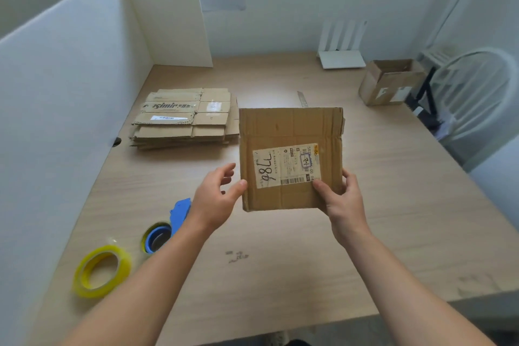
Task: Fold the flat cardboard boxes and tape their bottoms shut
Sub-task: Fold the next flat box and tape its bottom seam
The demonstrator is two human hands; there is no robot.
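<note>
1. Gripping the lower right edge, the right hand (345, 205) holds a flat cardboard box (289, 126) above the table (280, 275) at centre frame, thumb on the front face and fingers curled round the edge.
2. The left hand (216, 199) is loosely spread; its thumb tip touches the box's left edge and its fingers stand apart from the cardboard.
3. This box is unfolded and flat, its shipping label (283, 168) facing the camera, so forming and taping are both left to do.
4. A stack of flat boxes (182, 118) waits at centre left, so I judge most of the task remains.
5. One opened box (390, 84) stands at upper right; whether its bottom is taped cannot be told.
6. The blue tape dispenser (179, 212) and the yellow tape roll (101, 270) lie at lower left.
</note>
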